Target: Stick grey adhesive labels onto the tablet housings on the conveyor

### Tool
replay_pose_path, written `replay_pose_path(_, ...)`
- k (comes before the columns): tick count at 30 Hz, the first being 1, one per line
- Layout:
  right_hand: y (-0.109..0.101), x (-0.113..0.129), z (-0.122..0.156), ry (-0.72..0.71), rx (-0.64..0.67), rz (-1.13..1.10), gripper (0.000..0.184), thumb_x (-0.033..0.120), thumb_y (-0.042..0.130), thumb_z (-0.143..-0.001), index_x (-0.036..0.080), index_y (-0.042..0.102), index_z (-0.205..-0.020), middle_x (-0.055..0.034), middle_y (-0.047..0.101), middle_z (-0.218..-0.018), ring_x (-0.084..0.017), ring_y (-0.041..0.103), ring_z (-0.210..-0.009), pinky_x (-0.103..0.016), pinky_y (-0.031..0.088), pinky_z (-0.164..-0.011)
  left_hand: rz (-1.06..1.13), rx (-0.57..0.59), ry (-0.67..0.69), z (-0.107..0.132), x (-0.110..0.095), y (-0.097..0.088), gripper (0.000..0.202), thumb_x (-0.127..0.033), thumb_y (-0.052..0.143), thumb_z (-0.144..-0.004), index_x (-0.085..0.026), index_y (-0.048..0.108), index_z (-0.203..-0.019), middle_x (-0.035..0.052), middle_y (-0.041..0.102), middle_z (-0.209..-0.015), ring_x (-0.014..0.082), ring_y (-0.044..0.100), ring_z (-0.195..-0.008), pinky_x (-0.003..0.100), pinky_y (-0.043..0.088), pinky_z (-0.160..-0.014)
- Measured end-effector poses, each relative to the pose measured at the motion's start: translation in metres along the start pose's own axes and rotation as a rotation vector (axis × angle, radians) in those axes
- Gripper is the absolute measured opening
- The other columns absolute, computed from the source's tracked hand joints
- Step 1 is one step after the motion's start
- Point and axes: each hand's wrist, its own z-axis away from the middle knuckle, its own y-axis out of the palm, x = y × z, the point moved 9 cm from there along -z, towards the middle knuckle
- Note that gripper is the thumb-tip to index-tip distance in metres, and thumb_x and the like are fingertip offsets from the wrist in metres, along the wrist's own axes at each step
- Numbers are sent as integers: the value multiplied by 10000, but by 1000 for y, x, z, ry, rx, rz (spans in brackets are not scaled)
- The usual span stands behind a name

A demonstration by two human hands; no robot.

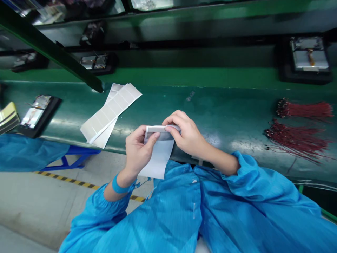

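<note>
Between my hands, over the bench's front edge, is a sheet of grey stickers [158,160] with its pale backing hanging down and its upper end bent over. My left hand [138,149] grips the sheet's left side, thumb in front and fingers behind. At the upper right end, my right hand [185,131] pinches the folded part between thumb and fingers. Whether a sticker is lifting from the backing I cannot tell. Left of my hands, several more sticker sheets [112,112] lie crossed on the green bench.
Two bundles of dark red wires [305,109] lie on the bench [223,112] at right. Opened devices on black holders stand at left [35,114] and on the line behind [310,56]. A green post [52,49] slants in from upper left. A blue stool [71,158] is below left.
</note>
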Motion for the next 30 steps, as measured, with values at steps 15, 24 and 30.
replay_pose_path(15,-3,1,4,7,-80,51,99,230,583,-994,228,682,-987,-67,734,-1052,-241,641,-1028,-399,476,-891,35,-2,-32,2,0,3,305,-461,861,-884,-190,771,-988,35,753,-880,159,678,-763,255,542,-695)
replay_pose_path(24,-9,16,13,-193,-286,254,186,252,603,-1070,238,784,-1029,-29,823,-969,-192,741,-920,-394,467,-890,56,-70,-13,-1,-2,1,227,-412,859,-884,-198,845,-956,36,786,-850,140,691,-712,224,543,-638)
replay_pose_path(30,-6,24,22,-401,-392,422,165,172,616,-1031,240,758,-979,-55,827,-1134,-222,737,-996,-423,455,-896,-40,-39,29,-3,-4,3,276,-451,814,-921,-192,836,-1014,45,801,-875,163,723,-714,244,568,-627)
